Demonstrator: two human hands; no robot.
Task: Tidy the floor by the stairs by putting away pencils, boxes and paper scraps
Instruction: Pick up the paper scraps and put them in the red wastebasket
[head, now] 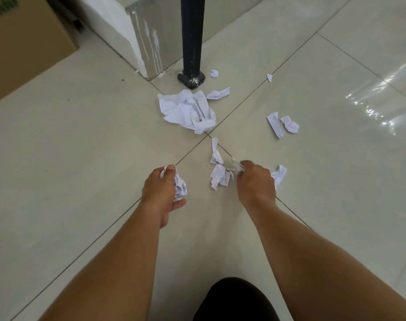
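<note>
My left grip is closed around a wad of paper, fingers curled over the top and thumb underneath, held just above the floor. My right grip reaches down beside it, fingertips pinching a small scrap. That scrap is blurred, so I cannot make out its shape.

Just left of my right fingertips lie torn pieces, with a thin strip beyond them near where the tile lines cross. A crumpled scrap lies on the far side of my right grip, partly hidden behind it.

Further out, a big crumpled sheet lies close to the foot of a black post, with a folded scrap and a tiny ball near that foot. Off to the right are a little triangle, a flat strip and a ball with pink marks, these last two just beside each other.

Bare tile lies open to the left and right of the litter. The white step stands behind the post. A cardboard box is cut off at the top left corner, its green lettering unreadable. Glare washes out the floor at the far right. A dark shape at the bottom edge is cut off; I cannot tell what it is.
</note>
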